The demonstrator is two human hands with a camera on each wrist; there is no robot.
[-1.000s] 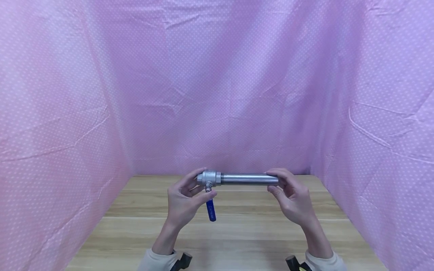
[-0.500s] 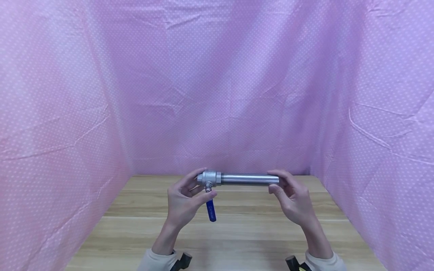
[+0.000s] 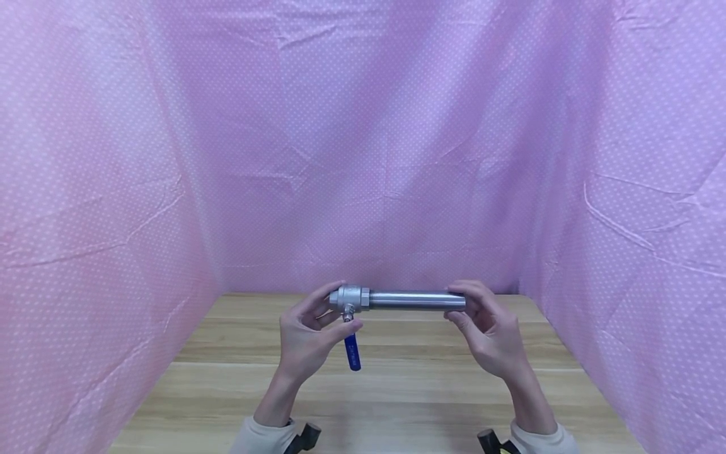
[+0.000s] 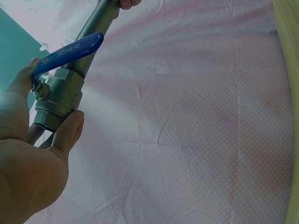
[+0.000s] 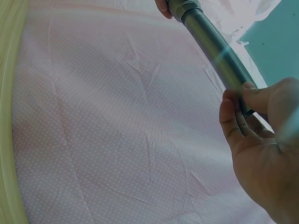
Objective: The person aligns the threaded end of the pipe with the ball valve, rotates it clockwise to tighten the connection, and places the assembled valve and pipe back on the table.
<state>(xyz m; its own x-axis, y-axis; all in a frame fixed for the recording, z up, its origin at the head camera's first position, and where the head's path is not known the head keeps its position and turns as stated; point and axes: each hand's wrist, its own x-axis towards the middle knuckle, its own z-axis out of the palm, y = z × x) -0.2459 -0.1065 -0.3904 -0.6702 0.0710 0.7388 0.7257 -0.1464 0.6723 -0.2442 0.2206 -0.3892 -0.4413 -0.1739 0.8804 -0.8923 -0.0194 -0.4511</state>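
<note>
Left hand (image 3: 309, 337) clamped round valve (image 3: 350, 297), thumb and fingers curled about its metal body; seen close in left wrist view (image 4: 58, 100). Right hand (image 3: 489, 331) pinching far end of pipe (image 3: 416, 298), fingertips (image 5: 231, 114) wrapped over tube end. Both grips firm, nothing slack.

Valve and pipe joined end to end, one straight piece held level above table (image 3: 397, 384), clear of the wood, between the two hands. Valve on left, pipe running out to right. Blue handle (image 3: 352, 352) hanging down from valve, pointing toward the person; in left wrist view (image 4: 70, 51) lying alongside the valve body, white lettering on it too small to read. Pipe smooth, grey, shiny, with threaded collar where it meets valve (image 5: 184, 7).

Pale sleeves (image 3: 263, 436) at both wrists. Dark wrist mounts (image 3: 306, 435) at bottom edge. Pink dotted cloth (image 3: 363, 157) hung behind and on both sides of table, creased.
</note>
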